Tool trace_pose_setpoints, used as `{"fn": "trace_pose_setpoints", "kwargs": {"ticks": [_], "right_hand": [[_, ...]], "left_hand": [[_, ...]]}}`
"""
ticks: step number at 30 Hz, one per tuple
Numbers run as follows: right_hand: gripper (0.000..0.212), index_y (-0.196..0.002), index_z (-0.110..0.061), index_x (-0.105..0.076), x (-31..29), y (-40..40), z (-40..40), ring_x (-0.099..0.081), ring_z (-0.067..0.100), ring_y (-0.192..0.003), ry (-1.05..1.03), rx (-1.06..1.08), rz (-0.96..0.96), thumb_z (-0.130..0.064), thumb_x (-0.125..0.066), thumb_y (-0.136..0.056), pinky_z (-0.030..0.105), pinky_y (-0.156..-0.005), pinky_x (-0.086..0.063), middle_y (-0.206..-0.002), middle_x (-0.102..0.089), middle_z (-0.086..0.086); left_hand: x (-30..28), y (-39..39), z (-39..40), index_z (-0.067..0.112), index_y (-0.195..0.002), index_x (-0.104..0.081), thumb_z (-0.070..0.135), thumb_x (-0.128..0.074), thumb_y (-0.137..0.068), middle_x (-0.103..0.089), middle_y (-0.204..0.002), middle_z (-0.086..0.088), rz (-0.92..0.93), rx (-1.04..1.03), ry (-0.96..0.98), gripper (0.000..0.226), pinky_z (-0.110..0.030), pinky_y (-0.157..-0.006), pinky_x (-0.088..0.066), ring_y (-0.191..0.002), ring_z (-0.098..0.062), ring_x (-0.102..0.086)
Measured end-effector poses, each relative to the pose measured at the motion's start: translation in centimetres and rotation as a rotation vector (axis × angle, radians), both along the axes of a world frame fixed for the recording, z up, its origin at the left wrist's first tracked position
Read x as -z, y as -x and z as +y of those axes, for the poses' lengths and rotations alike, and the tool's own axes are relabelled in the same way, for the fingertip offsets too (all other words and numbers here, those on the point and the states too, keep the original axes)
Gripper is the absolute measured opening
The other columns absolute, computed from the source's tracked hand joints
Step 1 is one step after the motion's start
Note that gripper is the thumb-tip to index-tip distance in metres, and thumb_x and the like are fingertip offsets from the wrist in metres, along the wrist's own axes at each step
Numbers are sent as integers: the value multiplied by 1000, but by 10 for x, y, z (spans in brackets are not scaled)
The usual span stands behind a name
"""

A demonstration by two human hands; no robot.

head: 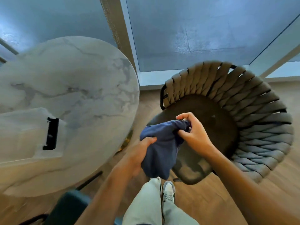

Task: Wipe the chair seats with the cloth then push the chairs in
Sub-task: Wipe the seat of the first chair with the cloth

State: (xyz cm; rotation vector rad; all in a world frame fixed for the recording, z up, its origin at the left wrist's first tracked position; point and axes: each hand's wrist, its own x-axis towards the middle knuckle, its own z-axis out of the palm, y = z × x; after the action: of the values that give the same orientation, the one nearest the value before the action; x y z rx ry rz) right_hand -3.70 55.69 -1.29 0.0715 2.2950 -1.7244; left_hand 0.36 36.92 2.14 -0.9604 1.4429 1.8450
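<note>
Both hands grip the blue cloth [162,146] in the air above the near edge of the dark chair seat [214,127] — the left hand [139,153] clenched on a bunched fold at 7 o'clock, the right hand [193,132] pinching the upper corner at 1 o'clock, probably gathering it into a pad for wiping. The woven chair back [253,111] curves round from 12 to 4 o'clock, leaving the seat open on the near side. The marble table [73,95] stands close at 9 o'clock with a clear box [24,132] on it — a narrow gap for pushing in.
</note>
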Motion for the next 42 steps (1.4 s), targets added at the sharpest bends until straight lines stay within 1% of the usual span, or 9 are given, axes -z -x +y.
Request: {"fn": "trace_pose_setpoints", "kwargs": {"ticks": [5,9,14,19,24,31,34,38,42], "right_hand": [[38,-120,-25,-55,51,-13,31,-59,7,-98,-331,176,-168,-17,-69,-85,11,-74,-41,-105,-61,-7],[31,-122,-25,-56,83,-21,48,-54,6,-104,-547,42,-373,-33,-61,-92,18,-82,-43,-116,-58,-6],[37,-129,-24,-54,104,-7,61,-52,9,-116,-644,43,-348,-40,-52,-96,24,-92,-45,-130,-56,-5],[44,-137,-25,-48,127,30,90,-46,13,-128,-707,-9,-254,-44,-46,-98,30,-102,-41,-139,-50,-5],[45,-138,-25,-47,160,66,125,-46,15,-129,-740,-135,-255,-44,-46,-98,31,-102,-42,-142,-49,-4],[46,-140,-24,-45,213,116,189,-44,18,-130,-784,-302,-214,-42,-46,-98,32,-99,-44,-143,-46,0],[46,-140,-22,-45,238,139,199,-41,22,-133,-796,-308,-167,-41,-47,-98,38,-104,-44,-145,-46,3],[46,-140,-21,-45,265,159,200,-38,26,-136,-779,-317,-117,-41,-47,-98,42,-106,-40,-145,-44,7],[46,-140,-22,-44,282,170,200,-38,25,-135,-769,-333,-68,-40,-47,-98,43,-107,-40,-145,-44,6]], "left_hand": [[59,30,14,10,-100,-62,23,-59,-92,-65,-90,-8,-113,-36,-83,15,-36,-68,-53,-78,-22,-63],[109,53,27,9,-112,-59,31,-59,-91,-64,-97,-9,-171,-38,-130,30,-37,-76,-52,-83,-24,-63],[158,69,36,8,-123,-55,33,-60,-92,-61,-112,-12,-162,-48,-19,41,-38,-81,-52,-93,-27,-62],[199,84,33,-3,-127,-53,32,-50,-97,-59,-125,-23,-69,123,462,46,-39,-98,-42,-114,-36,-54],[233,75,24,-7,-128,-51,32,-44,-100,-54,-130,-31,-153,121,814,49,-40,-97,-39,-119,-43,-51],[295,93,50,5,-134,-45,38,-46,-96,-54,-130,-22,-177,-135,1057,50,-45,-96,-42,-115,-44,-53],[327,112,83,6,-136,-46,38,-46,-97,-53,-133,-16,-140,-114,1107,51,-43,-96,-41,-117,-41,-53],[356,118,127,11,-141,-44,43,-41,-98,-40,-149,-10,-86,185,1309,54,-49,-108,-32,-134,-34,-36],[383,110,139,19,-154,-13,49,-35,-98,-10,-163,-5,-52,469,1459,67,-52,-120,-5,-149,-31,-5]]}}
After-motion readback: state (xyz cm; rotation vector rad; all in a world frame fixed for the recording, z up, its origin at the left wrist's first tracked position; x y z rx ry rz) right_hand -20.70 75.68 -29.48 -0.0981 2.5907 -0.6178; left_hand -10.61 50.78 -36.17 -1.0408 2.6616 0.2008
